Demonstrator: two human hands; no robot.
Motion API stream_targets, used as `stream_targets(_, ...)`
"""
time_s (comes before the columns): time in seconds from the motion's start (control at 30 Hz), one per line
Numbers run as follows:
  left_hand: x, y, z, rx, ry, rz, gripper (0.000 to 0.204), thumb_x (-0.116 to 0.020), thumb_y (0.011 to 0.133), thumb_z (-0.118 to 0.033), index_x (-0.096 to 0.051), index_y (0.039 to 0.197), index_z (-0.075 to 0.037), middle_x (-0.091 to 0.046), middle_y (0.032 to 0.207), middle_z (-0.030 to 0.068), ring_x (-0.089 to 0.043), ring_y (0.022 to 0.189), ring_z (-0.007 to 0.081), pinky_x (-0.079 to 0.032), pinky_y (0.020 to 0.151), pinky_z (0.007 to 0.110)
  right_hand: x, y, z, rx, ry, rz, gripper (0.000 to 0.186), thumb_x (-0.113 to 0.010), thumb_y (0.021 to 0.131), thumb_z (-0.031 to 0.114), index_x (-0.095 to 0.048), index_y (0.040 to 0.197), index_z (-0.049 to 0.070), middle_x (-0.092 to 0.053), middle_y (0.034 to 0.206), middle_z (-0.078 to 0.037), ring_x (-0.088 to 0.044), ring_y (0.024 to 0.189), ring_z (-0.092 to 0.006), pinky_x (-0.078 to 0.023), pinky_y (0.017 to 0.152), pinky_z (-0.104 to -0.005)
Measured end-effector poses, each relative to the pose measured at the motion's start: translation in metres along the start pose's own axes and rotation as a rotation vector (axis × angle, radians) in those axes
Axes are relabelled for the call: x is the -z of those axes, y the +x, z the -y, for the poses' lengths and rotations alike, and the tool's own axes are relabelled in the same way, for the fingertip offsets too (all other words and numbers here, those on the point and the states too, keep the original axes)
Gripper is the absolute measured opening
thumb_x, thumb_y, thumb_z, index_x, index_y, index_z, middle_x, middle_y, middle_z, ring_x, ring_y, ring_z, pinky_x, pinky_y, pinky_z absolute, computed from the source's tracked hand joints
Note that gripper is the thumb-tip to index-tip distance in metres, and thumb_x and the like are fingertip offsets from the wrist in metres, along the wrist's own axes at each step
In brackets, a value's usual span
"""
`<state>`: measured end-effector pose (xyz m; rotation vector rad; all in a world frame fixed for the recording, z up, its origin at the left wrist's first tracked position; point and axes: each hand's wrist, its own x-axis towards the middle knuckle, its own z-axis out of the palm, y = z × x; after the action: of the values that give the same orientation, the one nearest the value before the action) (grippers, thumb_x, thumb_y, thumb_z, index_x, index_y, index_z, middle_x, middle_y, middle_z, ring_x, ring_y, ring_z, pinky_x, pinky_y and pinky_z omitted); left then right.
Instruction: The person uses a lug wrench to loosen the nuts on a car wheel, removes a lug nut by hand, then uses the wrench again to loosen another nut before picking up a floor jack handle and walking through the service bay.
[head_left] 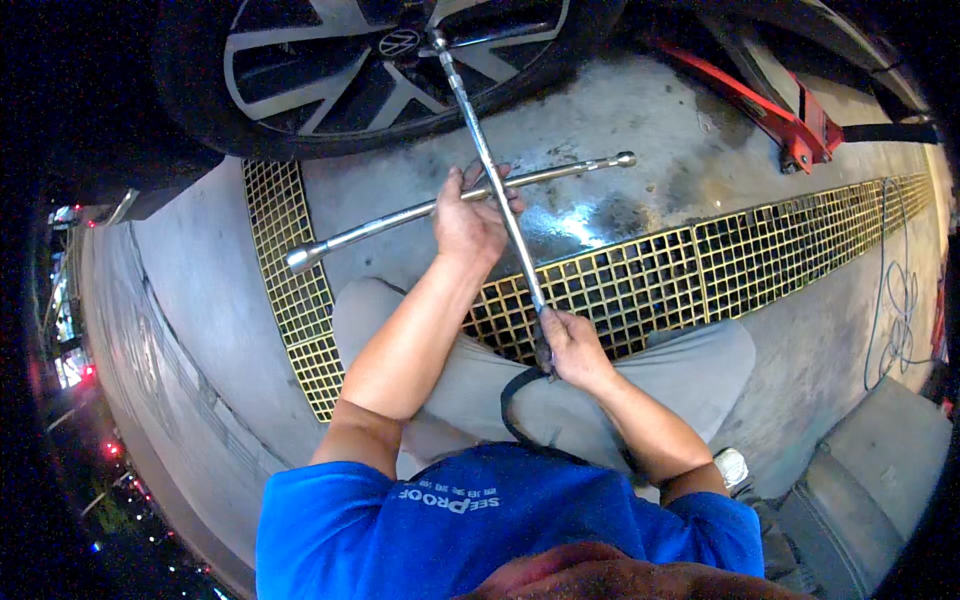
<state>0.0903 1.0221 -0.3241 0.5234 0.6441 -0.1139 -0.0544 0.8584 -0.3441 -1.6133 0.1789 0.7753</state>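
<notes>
A chrome four-way lug wrench point(468, 92) reaches from the car wheel point(300, 100) back toward me. Its far socket end meets the wheel close to the hub, beside the centre cap. At the crossing of the bars, my left hand point(472, 222) is closed around the wrench, some fingers hidden behind the metal. My right hand point(575, 348) grips the near end of the long bar, its fingers wrapped round the tip. The cross bar slants from a socket at lower left to another at upper right.
A red floor jack point(808, 128) stands under the car at upper right. Yellow-edged floor grating point(760, 255) crosses the concrete, with another strip point(285, 240) at left. A thin cable point(890, 300) lies coiled at far right, near a dark padded seat point(885, 450).
</notes>
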Motion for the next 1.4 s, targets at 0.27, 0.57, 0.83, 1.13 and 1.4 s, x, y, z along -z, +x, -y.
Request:
stream_targets(0.27,-0.004,0.012,-0.001,-0.007,0.006,-0.011,0.046,-0.027,0.097,-0.042,-0.044,0.116,-0.003,-0.056,0.099,0.0159,-0.05,0.073,0.026,-0.043,0.064,0.039,0.0,-0.002,0.03,-0.108,0.079,-0.014,0.039,-0.041,0.098,0.033,-0.053,0.077,0.002,-0.048,0.055,-0.001,-0.045,0.044,-0.01,-0.036,0.041,-0.0261)
stream_targets(0.57,-0.008,0.023,-0.006,0.011,-0.05,-0.153,0.041,-0.028,0.096,-0.04,-0.045,0.106,-0.004,-0.057,0.09,0.0167,-0.047,0.066,0.0248,-0.04,0.055,0.037,-0.007,0.011,0.038,-0.005,-0.171,-0.073,0.042,-0.043,0.096,0.033,-0.058,0.084,-0.004,-0.055,0.059,-0.01,-0.053,0.055,-0.0174,-0.043,0.053,-0.0349)
stream_targets(0.83,-0.012,-0.022,-0.02,-0.111,0.045,-0.093,0.031,-0.034,0.096,-0.033,-0.046,0.102,-0.005,-0.057,0.088,0.0163,-0.052,0.067,0.0268,-0.043,0.055,0.04,-0.021,-0.016,0.012,0.132,0.03,0.043,0.038,-0.042,0.097,0.034,-0.048,0.076,0.003,-0.044,0.056,-0.001,-0.043,0.045,-0.0111,-0.036,0.041,-0.0268)
stream_targets(1.13,-0.03,-0.019,-0.025,-0.087,-0.033,-0.004,0.032,-0.034,0.095,-0.033,-0.048,0.099,-0.004,-0.058,0.086,0.0159,-0.049,0.066,0.0257,-0.042,0.056,0.04,-0.008,-0.013,0.034,0.097,0.07,0.046,0.035,-0.043,0.098,0.032,-0.05,0.078,0.003,-0.044,0.056,0.0,-0.042,0.046,-0.0096,-0.035,0.043,-0.0261)
stream_targets(1.4,-0.028,-0.02,-0.025,-0.157,0.044,-0.035,0.029,-0.037,0.094,-0.033,-0.046,0.1,-0.006,-0.057,0.089,0.0172,-0.051,0.069,0.0261,-0.043,0.058,0.04,-0.007,-0.013,0.036,0.055,0.071,0.054,0.037,-0.043,0.097,0.035,-0.05,0.078,0.004,-0.045,0.056,-0.001,-0.043,0.045,-0.0108,-0.036,0.042,-0.0266)
